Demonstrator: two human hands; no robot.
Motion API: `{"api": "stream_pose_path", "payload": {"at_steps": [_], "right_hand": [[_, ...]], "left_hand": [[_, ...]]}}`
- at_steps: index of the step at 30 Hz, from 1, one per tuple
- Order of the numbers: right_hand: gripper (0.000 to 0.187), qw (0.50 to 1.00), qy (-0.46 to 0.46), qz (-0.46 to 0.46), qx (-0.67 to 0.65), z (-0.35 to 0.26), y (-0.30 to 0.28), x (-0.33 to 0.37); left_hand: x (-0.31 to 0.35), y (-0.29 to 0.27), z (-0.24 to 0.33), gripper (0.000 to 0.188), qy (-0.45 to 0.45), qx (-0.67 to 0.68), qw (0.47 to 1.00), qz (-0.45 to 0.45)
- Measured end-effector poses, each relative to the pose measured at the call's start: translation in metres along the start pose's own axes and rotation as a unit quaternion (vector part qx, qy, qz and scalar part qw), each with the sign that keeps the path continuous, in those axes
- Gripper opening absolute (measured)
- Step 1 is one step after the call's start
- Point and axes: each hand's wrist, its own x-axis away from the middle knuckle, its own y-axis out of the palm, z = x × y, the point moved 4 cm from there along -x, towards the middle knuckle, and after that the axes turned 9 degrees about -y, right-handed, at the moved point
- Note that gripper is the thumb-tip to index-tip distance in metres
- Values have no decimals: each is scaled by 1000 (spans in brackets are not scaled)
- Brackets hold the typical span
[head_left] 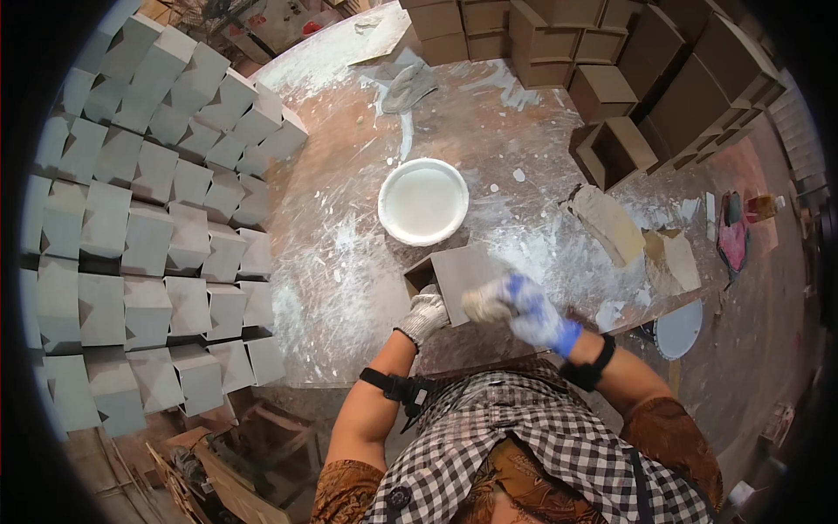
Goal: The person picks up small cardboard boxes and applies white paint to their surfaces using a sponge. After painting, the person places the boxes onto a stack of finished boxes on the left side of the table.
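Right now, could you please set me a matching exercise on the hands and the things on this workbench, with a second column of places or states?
Things:
1. left hand
2. right hand
3. white bowl
4. grey-coated boxes

Places or states:
A. stacked along the left of the bench
B. in a blue glove, pressing a sponge to the box
C. beyond the held box, filled with pale liquid
D. in a white glove, steadying the box's left side

Pairs: 1-D, 2-B, 3-C, 4-A
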Motion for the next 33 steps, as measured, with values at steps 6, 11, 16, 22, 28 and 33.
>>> {"api": "stream_pose_path", "payload": {"at_steps": [6, 11, 16, 22, 28, 33], "right_hand": [[7, 970, 39, 177, 160, -38, 4, 21], [10, 813, -90, 140, 558, -48, -36, -53], [33, 995, -94, 3, 30, -11, -9, -47], [16, 941, 131, 242, -196, -16, 15, 42], [18, 755, -80, 57, 649, -40, -1, -61], [7, 992, 94, 81, 32, -5, 24, -62]], "left_hand": [[0, 2, -6, 46, 3, 3, 1000, 13], [-5, 10, -15, 45, -4, 104, 994, 12], [-10, 22, -25, 45, 4, 185, 982, 39], [-5, 10, -12, 47, -26, 139, 990, -10], [-30, 42, -38, 38, -16, 38, 999, 32], [-46, 66, -56, 34, 65, 137, 983, 107]]}}
